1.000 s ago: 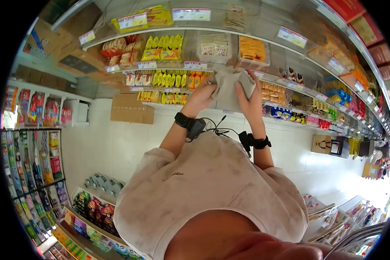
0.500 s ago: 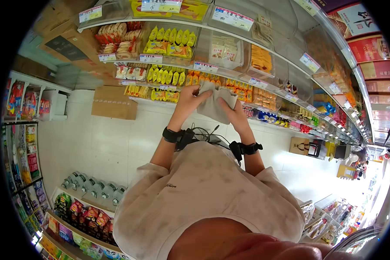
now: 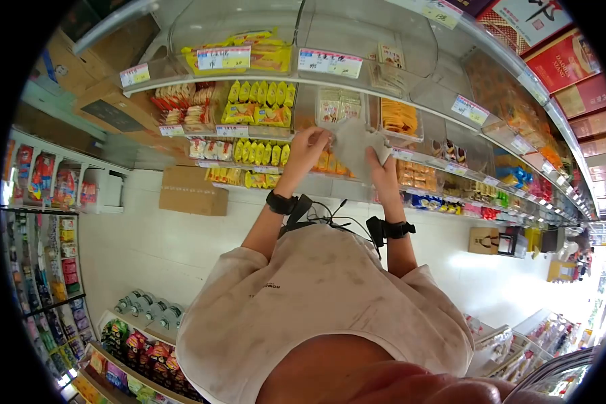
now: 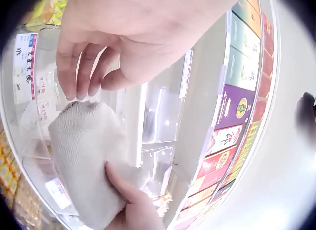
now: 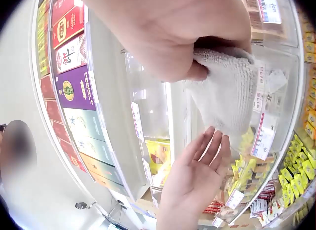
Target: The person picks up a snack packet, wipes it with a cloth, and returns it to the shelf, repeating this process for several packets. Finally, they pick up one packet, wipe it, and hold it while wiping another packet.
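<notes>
A folded light-grey cloth [image 3: 351, 147] with a ribbed, towel-like weave is held up before the snack shelves. My right hand [image 3: 384, 178] grips it at one end. In the left wrist view the thumb of that right hand [image 4: 136, 205] presses flat along the cloth [image 4: 86, 156]. My left hand [image 3: 306, 151] is at the cloth's other end, its fingers loosely bent. The right wrist view shows the left hand [image 5: 195, 173] with palm exposed and fingertips right at the cloth's lower edge [image 5: 229, 124].
Clear shelf bins hold yellow snack packs [image 3: 259, 104], orange packets [image 3: 398, 116] and white packets [image 3: 340, 106], with price tags [image 3: 328, 62] along the edges. Red gift boxes [image 3: 564, 64] are stacked at upper right. A cardboard box [image 3: 194, 190] sits on the floor, left of the arms.
Both hands gripped the cloth half a second ago; now the left fingers have loosened at its edge while the right keeps hold. The hands have moved up toward the shelves.
</notes>
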Tool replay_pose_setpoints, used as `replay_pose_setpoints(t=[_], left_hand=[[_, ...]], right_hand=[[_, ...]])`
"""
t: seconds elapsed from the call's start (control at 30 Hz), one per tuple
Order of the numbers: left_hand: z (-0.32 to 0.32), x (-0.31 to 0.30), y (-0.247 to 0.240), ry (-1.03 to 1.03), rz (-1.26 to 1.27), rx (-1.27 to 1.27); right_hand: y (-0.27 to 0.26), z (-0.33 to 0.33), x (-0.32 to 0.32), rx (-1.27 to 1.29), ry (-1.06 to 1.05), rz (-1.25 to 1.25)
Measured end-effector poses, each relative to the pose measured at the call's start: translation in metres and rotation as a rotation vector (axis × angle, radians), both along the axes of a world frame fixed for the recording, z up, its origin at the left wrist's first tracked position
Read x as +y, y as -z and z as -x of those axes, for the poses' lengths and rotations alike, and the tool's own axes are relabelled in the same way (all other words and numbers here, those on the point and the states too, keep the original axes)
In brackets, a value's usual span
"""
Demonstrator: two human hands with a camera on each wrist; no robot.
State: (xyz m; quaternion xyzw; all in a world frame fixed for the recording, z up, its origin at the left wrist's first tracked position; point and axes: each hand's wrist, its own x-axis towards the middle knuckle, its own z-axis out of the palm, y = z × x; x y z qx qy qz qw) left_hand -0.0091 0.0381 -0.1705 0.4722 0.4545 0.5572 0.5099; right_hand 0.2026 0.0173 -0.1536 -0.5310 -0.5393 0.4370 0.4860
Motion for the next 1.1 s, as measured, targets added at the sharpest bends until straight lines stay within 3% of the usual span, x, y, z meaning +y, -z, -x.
replay_pose_setpoints(t=[0.1, 0.2, 0.3, 0.43, 0.47, 0.53, 0.57, 0.67, 0.8, 0.97, 1.1], left_hand=[[0.0, 0.036, -0.002, -0.002, -0.04, 0.22], [-0.009, 0.071, 0.0, -0.046, -0.163, 0.535], [-0.02, 0.106, 0.011, -0.087, -0.353, 0.919], [-0.025, 0.139, 0.024, -0.035, -0.43, 1.269], [-0.027, 0.144, 0.031, -0.02, -0.427, 1.324], [-0.031, 0.152, 0.037, 0.043, -0.298, 1.371], [-0.032, 0.155, 0.041, 0.092, -0.233, 1.418], [-0.032, 0.153, 0.04, 0.108, -0.208, 1.406], [-0.035, 0.139, 0.035, -0.021, -0.405, 1.28], [-0.035, 0.132, 0.027, 0.003, -0.285, 1.276], [-0.035, 0.126, 0.019, 0.01, -0.321, 1.309]], right_hand=[[-0.003, -0.003, 0.04, 0.077, -0.028, -0.139], [0.003, 0.005, 0.084, -0.079, 0.06, -0.138], [0.002, 0.026, 0.124, -0.25, 0.145, -0.292], [0.049, 0.042, 0.182, -0.44, -0.012, -0.353], [0.055, 0.044, 0.186, -0.444, -0.069, -0.26], [0.041, 0.045, 0.187, -0.452, -0.179, -0.074], [0.066, 0.045, 0.204, -0.501, -0.303, 0.037], [0.049, 0.039, 0.195, -0.384, -0.346, 0.096], [0.057, 0.035, 0.191, -0.376, -0.349, 0.005], [0.056, 0.031, 0.19, -0.38, -0.426, 0.02], [0.04, 0.031, 0.175, -0.433, -0.368, 0.045]])
